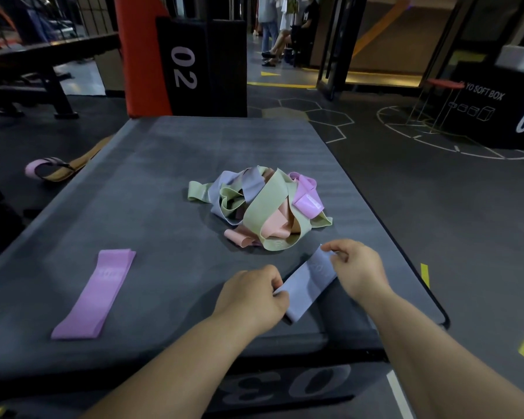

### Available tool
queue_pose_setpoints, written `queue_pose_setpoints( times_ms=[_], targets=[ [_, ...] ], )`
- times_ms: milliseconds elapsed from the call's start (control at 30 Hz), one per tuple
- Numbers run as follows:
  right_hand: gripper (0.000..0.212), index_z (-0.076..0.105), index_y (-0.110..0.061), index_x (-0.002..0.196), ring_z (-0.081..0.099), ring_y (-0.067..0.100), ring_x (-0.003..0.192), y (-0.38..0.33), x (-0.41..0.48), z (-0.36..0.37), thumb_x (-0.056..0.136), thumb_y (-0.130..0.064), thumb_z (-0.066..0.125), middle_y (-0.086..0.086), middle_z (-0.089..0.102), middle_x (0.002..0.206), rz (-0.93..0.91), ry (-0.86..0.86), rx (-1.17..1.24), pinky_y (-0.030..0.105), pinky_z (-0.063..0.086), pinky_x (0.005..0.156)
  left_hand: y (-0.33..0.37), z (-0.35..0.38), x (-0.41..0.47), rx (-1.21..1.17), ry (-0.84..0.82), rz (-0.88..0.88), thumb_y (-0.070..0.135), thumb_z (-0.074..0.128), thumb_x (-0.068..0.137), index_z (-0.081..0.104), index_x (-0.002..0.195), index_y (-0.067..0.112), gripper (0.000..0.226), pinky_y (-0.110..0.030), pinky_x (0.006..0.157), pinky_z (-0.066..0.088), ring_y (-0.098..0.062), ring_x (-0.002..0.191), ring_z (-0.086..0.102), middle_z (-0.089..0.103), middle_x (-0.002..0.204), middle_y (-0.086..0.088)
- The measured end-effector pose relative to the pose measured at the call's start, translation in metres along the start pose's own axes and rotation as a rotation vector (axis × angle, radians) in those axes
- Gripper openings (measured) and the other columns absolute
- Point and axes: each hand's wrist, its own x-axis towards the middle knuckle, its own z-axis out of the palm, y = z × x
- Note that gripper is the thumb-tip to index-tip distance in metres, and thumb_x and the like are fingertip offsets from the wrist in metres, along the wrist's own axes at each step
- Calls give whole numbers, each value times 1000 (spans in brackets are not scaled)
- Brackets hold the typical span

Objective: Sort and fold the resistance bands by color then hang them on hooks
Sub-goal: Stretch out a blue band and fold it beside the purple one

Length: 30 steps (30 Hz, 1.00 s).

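Band, pale blue (pixel 307 285): stretching slantwise across the near right part of the grey box top (pixel 164 176), just in front of the tangled pile (pixel 260 207) of green, peach, blue and pink bands. Whether it is resting fully on the surface I cannot tell.

Left hand (pixel 251 297) is pinching the near end between curled fingers and thumb. Right hand (pixel 357 267) is pinching the far end likewise. The hands are standing apart, one at each end, with the band drawn out between them.

Step judged in hand: flattening and folding this band. Doing it well is calling for:
- both layers pulled smooth before any fold;
- the ends brought together edge on edge;
- the crease pressed against the box, so the springy strip is not popping open.

Purple band (pixel 94 293), already flattened, is lying well apart at the near left. The blue one is wanting a separate spot of its own. Hooks are not showing in view.
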Motion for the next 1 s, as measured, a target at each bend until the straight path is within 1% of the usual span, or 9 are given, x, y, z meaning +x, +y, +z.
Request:
queue_pose_setpoints(
  times_ms=[100,167,267,367,467,567,667,733,1000],
  targets=[
    [38,65,-24,119,54,11,104,1,-1,3,96,-4,42,-2,59,126,-48,-1,-81,19,39,84,-2,3,-1,77,91,54,41,49,88,54,91,28,15,-31,73,42,-16,94,49,63,89,9],
    [43,62,-23,126,53,16,116,1,-1,4,96,-2,40,-2,57,131,-94,1,-131,19,37,91,-3,5,-3,156,146,93,43,48,89,58,94,27,19,-30,77,39,-17,97,46,59,93,10],
    [43,59,-21,131,46,21,125,6,1,6,97,-3,39,1,55,135,-154,-19,-270,25,36,102,-5,7,-5,192,178,110,45,48,89,59,102,28,23,-31,82,36,-17,101,46,56,99,10],
    [41,57,-19,133,41,22,130,10,3,9,98,-7,39,0,52,139,-199,-35,-340,29,33,108,-7,8,-5,199,158,108,47,46,91,56,116,32,31,-31,88,35,-16,109,45,55,109,11],
    [41,52,-24,138,34,21,135,10,3,10,100,-16,39,-4,45,146,-241,-36,-384,31,28,112,-8,7,-5,157,152,144,45,44,95,51,128,35,36,-31,97,31,-14,123,39,51,128,15],
    [42,42,-31,144,25,18,142,10,0,10,102,-27,38,-10,34,153,-252,-76,-460,35,24,116,-8,7,-4,130,78,238,40,35,101,36,143,40,42,-29,110,17,-4,141,21,33,149,23],
    [48,26,-33,150,13,11,147,11,-3,11,103,-38,31,-13,20,158,-272,-153,-543,37,17,119,-7,10,-6,151,-22,319,37,24,104,24,149,39,45,-34,117,-1,-2,145,5,21,155,23],
    [52,17,-32,153,4,9,148,11,-6,11,103,-44,26,-14,11,160,-279,-199,-576,36,11,120,-6,11,-8,194,-64,359,38,20,104,18,151,36,47,-38,118,-7,-2,146,0,16,157,21],
    [59,4,-24,155,-8,10,148,17,-9,17,102,-48,15,-9,-5,161,-288,-249,-672,31,-1,121,-8,20,-12,333,-110,360,39,22,103,9,153,30,52,-38,116,-14,-9,148,-5,5,161,12]
  ],
)
